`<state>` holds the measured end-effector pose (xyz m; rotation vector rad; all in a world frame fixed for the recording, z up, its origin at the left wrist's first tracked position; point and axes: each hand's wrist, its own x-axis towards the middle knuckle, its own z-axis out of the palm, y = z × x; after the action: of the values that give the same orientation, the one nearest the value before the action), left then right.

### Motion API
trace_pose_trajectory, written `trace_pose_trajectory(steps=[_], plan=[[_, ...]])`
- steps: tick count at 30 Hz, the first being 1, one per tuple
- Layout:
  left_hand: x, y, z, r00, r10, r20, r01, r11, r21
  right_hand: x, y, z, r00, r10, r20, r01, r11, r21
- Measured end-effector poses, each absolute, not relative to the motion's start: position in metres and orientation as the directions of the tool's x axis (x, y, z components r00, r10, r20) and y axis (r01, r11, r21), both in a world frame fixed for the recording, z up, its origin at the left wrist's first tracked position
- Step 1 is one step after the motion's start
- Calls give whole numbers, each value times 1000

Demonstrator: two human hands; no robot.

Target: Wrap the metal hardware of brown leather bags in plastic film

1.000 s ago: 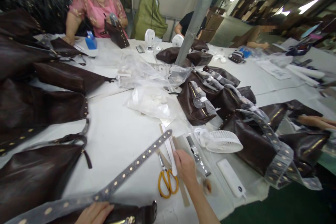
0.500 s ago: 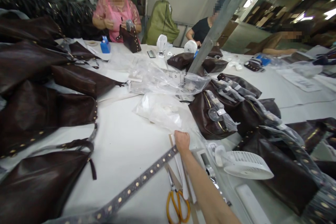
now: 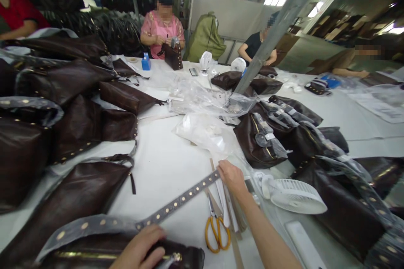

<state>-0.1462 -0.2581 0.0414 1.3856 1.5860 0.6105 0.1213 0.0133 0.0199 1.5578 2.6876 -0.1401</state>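
Observation:
My right hand (image 3: 232, 178) grips the far end of a dark studded strap (image 3: 184, 197) wrapped in clear film. From there the strap runs down to the left across the white table. My left hand (image 3: 143, 247) rests over a dark brown leather bag (image 3: 189, 252) with a gold zipper, its fingers stretched out and the thumb apart, close beside the strap. Orange-handled scissors (image 3: 217, 231) lie between the hands, points away from me. Several thin pale strips (image 3: 232, 218) lie under and beside my right wrist.
Brown bags (image 3: 91, 185) crowd the left side, and more film-wrapped bags (image 3: 261, 141) stand on the right. A white fan (image 3: 298, 196) lies beyond my right forearm. Clear plastic bags (image 3: 205, 132) sit ahead. A slanted metal post (image 3: 277, 33) rises from the table; co-workers sit across it.
The view has turned left. My left hand has come into view at the bottom, along with the zippered bag. My right hand keeps its hold on the strap's end.

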Motion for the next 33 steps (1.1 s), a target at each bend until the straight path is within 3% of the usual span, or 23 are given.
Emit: trace_pose_trajectory(steps=[3, 6, 9, 12, 15, 17, 19, 20, 22, 23, 26, 29, 33], plan=[[-126, -231, 58, 42, 855, -517, 239, 494, 836, 106, -53, 46, -733, 659, 168, 643, 752, -146], [-112, -212, 59, 49, 735, -677, -240, 666, 706, 85, -128, 66, -800, 480, 360, 434, 877, -205], [-105, -207, 54, 46, 750, -660, -530, 578, 620, 70, -185, 77, -777, 435, 456, 347, 899, -266], [-101, -210, 59, -92, 756, -648, -652, 446, 613, 66, -217, 78, -765, 400, 504, 269, 910, -314], [-101, -215, 70, -132, 752, -646, -671, 412, 617, 74, -230, 73, -755, 463, 463, 242, 855, -459], [-104, -221, 78, -100, 784, -613, -640, 421, 643, 82, -230, 70, -693, 633, 346, 258, 665, -701], [-107, -227, 84, -41, 826, -562, -589, 434, 682, 87, -225, 70, -527, 846, 81, 264, 253, -931], [-107, -231, 87, -3, 843, -538, -556, 446, 701, 87, -221, 70, -445, 891, -92, 219, 9, -976], [-106, -237, 90, 64, 863, -502, -477, 468, 744, 81, -212, 75, -427, 830, -359, 63, -369, -927], [-104, -240, 91, 81, 867, -491, -434, 475, 766, 77, -207, 78, -483, 775, -407, -12, -470, -883], [-94, -243, 89, 36, 873, -486, -330, 470, 819, 62, -196, 87, -545, 764, -347, -120, -480, -869], [-85, -243, 87, -24, 865, -502, -265, 478, 837, 54, -187, 88, -389, 864, -319, -49, -365, -930], [-84, -240, 88, -3, 874, -485, -240, 471, 849, 55, -179, 80, -375, 855, -359, 3, -386, -922]])
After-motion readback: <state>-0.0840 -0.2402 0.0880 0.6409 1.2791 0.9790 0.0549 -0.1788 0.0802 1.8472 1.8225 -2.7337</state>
